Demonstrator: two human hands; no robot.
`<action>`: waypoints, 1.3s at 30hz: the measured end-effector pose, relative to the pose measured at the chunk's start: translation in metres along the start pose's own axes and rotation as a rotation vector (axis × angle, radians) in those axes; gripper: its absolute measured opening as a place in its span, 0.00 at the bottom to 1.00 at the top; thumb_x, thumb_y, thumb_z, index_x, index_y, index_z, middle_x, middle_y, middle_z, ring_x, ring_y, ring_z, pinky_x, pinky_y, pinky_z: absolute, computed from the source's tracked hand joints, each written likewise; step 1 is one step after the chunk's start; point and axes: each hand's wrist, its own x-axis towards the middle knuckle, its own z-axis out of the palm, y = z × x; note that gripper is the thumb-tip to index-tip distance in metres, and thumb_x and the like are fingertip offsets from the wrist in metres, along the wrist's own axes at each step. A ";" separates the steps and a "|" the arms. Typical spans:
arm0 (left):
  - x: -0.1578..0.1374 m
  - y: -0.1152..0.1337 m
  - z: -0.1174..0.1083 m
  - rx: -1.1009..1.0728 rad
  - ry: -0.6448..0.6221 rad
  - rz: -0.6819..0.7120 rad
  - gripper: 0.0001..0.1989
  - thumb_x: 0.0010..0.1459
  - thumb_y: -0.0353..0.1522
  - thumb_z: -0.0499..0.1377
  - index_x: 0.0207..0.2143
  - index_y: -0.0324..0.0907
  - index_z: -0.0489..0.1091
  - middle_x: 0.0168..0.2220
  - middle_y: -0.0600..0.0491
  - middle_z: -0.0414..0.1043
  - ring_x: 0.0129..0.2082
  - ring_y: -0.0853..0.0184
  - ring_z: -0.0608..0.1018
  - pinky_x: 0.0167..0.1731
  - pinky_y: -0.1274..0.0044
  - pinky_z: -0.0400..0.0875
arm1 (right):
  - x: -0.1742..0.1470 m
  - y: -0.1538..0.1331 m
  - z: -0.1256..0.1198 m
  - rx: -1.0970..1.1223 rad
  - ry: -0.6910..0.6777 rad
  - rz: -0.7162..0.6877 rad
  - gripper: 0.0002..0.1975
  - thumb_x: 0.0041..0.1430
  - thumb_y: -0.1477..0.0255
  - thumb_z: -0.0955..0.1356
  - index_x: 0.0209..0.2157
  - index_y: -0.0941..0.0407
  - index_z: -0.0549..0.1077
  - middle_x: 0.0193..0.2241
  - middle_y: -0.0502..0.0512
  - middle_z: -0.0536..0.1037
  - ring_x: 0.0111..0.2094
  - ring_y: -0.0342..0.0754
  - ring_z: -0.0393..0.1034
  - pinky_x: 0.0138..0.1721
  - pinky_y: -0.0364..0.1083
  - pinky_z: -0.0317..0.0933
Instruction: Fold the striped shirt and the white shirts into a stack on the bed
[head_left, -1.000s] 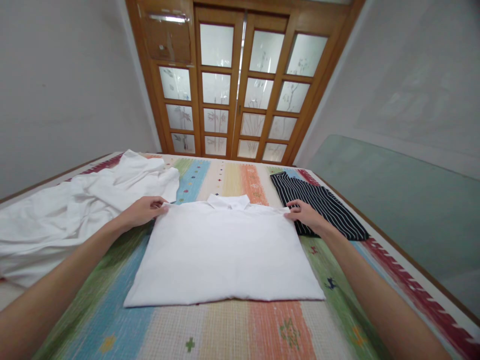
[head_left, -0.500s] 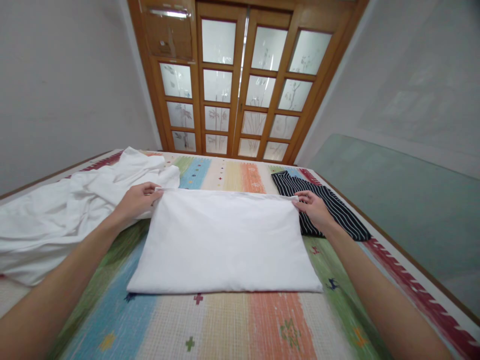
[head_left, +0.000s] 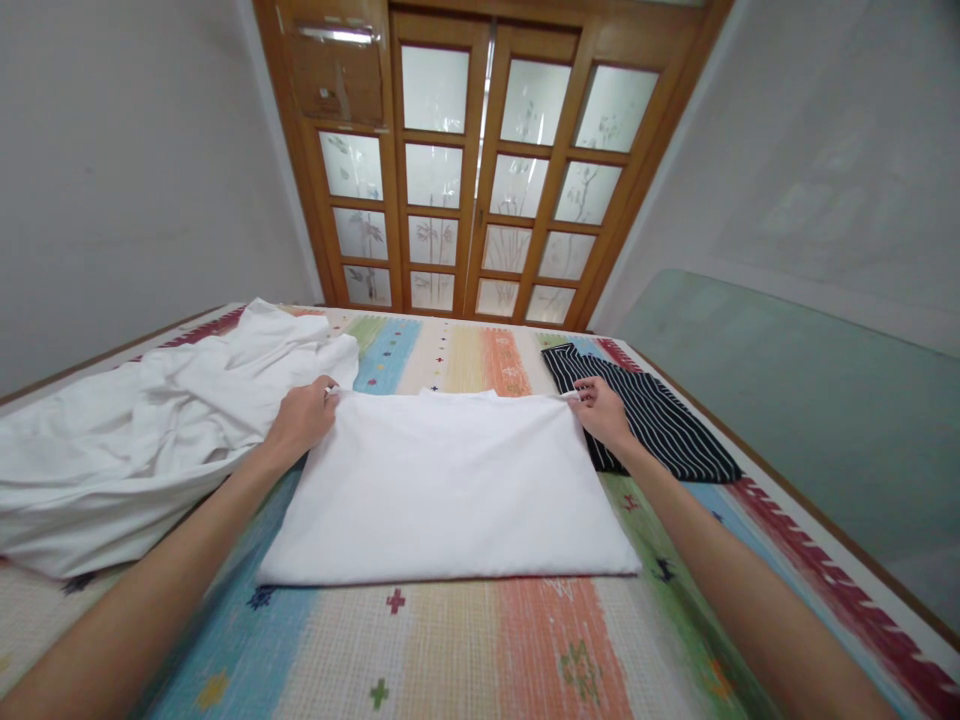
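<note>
A white T-shirt (head_left: 450, 485) lies folded into a wide, flat shape in front of me, its fold along the near edge. What looks like its neckline shows at the middle of the far edge. My left hand (head_left: 306, 415) pinches the far left corner between thumb and fingers. At the far right corner, my right hand (head_left: 602, 408) grips the cloth the same way, close to a folded black-and-white striped garment (head_left: 667, 425). Left of my left hand lies a crumpled pile of white cloth (head_left: 165, 420).
Under the clothes spreads a multicoloured striped cover (head_left: 450, 650) on a bed-like surface. A pale green panel (head_left: 787, 400) leans along the right wall. Wooden doors with glass panes (head_left: 480, 170) stand beyond the far edge.
Both my hands have moved inward, with the shirt's far corners in their grip. The far edge now looks narrower and slightly nearer, and the neckline has come into view behind it.
</note>
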 end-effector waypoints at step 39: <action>-0.083 0.093 0.068 -0.163 -0.200 0.673 0.28 0.69 0.43 0.39 0.66 0.41 0.55 0.67 0.48 0.54 0.68 0.59 0.54 0.65 0.61 0.50 | -0.140 -0.087 0.066 -0.463 -0.531 -0.425 0.31 0.70 0.57 0.52 0.66 0.61 0.57 0.67 0.62 0.53 0.68 0.56 0.45 0.66 0.59 0.44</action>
